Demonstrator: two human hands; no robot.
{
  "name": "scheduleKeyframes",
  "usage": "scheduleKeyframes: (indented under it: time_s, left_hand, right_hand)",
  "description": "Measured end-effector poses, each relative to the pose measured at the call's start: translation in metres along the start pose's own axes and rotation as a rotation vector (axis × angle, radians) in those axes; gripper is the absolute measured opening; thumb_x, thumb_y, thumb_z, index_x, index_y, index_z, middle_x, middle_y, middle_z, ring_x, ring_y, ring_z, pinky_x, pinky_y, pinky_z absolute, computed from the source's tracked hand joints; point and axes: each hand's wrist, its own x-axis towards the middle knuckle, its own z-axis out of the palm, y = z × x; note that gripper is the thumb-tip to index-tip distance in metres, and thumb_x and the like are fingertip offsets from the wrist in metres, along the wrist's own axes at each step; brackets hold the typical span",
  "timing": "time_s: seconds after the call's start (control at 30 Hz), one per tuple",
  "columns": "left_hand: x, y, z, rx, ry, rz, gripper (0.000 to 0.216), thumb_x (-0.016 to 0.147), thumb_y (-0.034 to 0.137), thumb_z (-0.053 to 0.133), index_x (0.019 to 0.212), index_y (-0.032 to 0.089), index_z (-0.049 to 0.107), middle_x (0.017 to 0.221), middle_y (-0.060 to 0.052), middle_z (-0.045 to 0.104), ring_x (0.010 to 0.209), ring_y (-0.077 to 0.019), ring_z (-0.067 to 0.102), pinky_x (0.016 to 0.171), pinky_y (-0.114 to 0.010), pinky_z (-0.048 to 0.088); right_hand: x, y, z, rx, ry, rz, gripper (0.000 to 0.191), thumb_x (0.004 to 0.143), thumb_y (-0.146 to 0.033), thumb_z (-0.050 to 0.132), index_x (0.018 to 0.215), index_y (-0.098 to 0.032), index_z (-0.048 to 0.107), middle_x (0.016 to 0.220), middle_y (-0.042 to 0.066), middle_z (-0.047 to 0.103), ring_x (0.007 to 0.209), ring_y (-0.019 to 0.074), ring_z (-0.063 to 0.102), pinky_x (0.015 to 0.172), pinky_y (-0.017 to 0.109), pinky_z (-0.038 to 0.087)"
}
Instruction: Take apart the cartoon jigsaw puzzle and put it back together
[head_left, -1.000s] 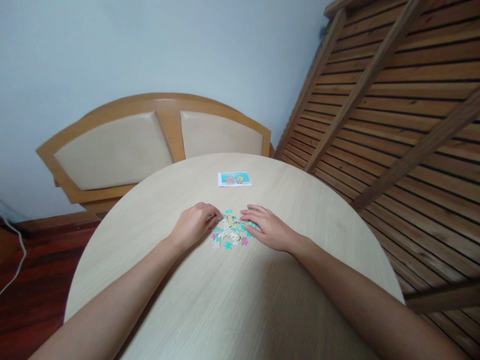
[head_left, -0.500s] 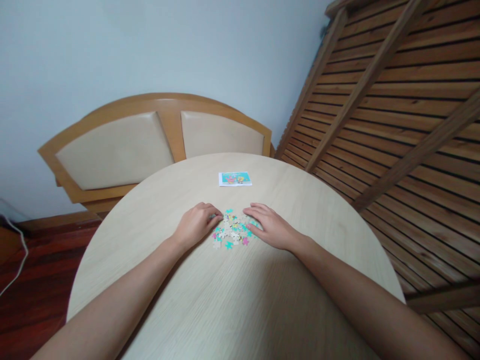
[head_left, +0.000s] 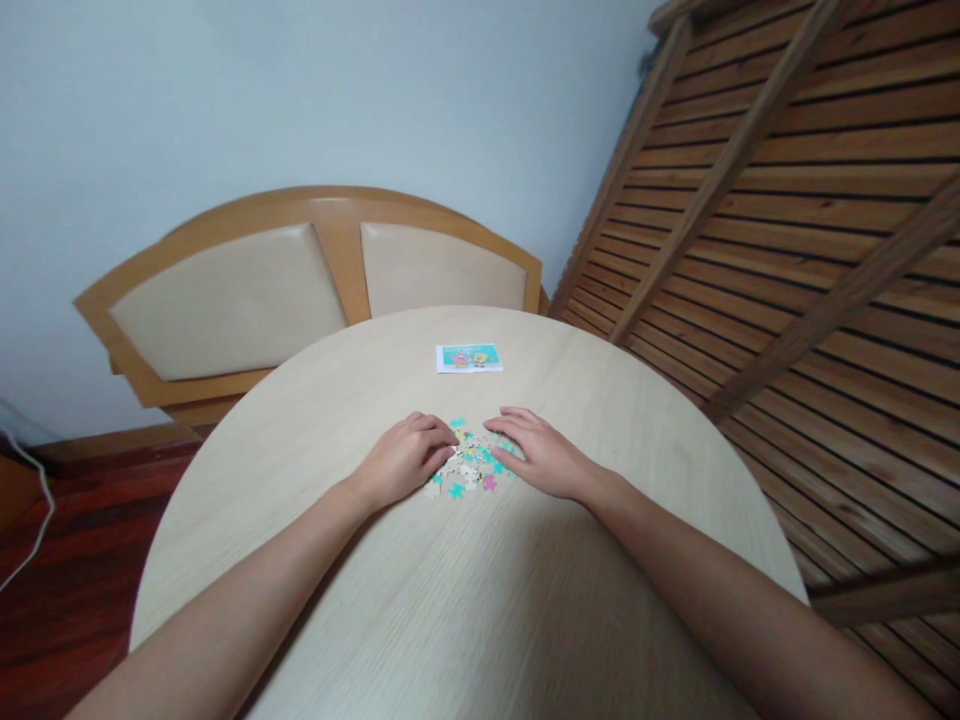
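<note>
A small heap of loose jigsaw pieces [head_left: 471, 470], cyan, pink and cream, lies in the middle of a round pale wooden table [head_left: 480, 600]. My left hand [head_left: 405, 458] rests palm down on the heap's left side, fingers curled over the pieces. My right hand [head_left: 536, 455] lies flat on the heap's right side with its fingers stretched out toward the left hand. The two hands' fingertips nearly meet over the pieces, and part of the heap is hidden under them.
A small picture card [head_left: 469, 357] with a cyan print lies farther back on the table. Behind the table stands a padded wooden headboard [head_left: 300, 280] against the pale wall. A slatted wooden frame [head_left: 787, 220] leans at the right. A white cable [head_left: 30, 510] hangs at left.
My left hand has slid right over the pieces, closing the gap to my right hand. The heap looks more gathered and more covered than before.
</note>
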Motion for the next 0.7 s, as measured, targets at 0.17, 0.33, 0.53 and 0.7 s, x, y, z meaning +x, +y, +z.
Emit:
scheduleKeyframes:
  time_s: [0.17, 0.33, 0.53, 0.7]
  left_hand:
    - [-0.001, -0.001, 0.002, -0.005, 0.016, 0.011, 0.020, 0.100, 0.023, 0.057, 0.111, 0.022, 0.074, 0.114, -0.007, 0.073, 0.107, -0.0246, 0.064, 0.097, -0.040, 0.052]
    - [0.000, -0.001, 0.001, -0.001, 0.004, 0.001, 0.021, 0.100, 0.023, 0.057, 0.110, 0.021, 0.075, 0.114, -0.007, 0.073, 0.108, -0.0244, 0.064, 0.098, -0.039, 0.051]
    - [-0.001, -0.002, 0.001, -0.003, -0.004, -0.013, 0.023, 0.101, 0.022, 0.053, 0.108, 0.023, 0.075, 0.113, -0.006, 0.073, 0.106, -0.0235, 0.064, 0.098, -0.037, 0.051]
    - [-0.002, -0.001, 0.000, 0.003, 0.009, -0.022, 0.022, 0.100, 0.025, 0.054, 0.108, 0.022, 0.075, 0.113, -0.007, 0.073, 0.107, -0.0241, 0.064, 0.097, -0.038, 0.051]
  right_hand:
    - [0.001, 0.001, 0.002, -0.026, -0.012, 0.019, 0.042, 0.101, -0.037, 0.053, 0.136, -0.016, 0.061, 0.136, 0.014, 0.065, 0.138, 0.0333, 0.049, 0.115, 0.053, 0.041]
    - [-0.001, 0.002, 0.002, -0.040, -0.025, 0.054, 0.047, 0.102, -0.041, 0.050, 0.142, -0.018, 0.057, 0.143, 0.014, 0.061, 0.139, 0.0346, 0.046, 0.116, 0.056, 0.040]
    - [-0.003, 0.003, -0.005, -0.031, 0.005, 0.043, 0.042, 0.103, -0.036, 0.051, 0.142, -0.022, 0.058, 0.141, 0.011, 0.063, 0.139, 0.0331, 0.047, 0.115, 0.057, 0.040]
    - [-0.003, -0.001, -0.009, -0.008, -0.046, -0.040, 0.039, 0.101, -0.036, 0.056, 0.138, -0.027, 0.063, 0.143, 0.008, 0.062, 0.143, 0.0326, 0.043, 0.117, 0.056, 0.039]
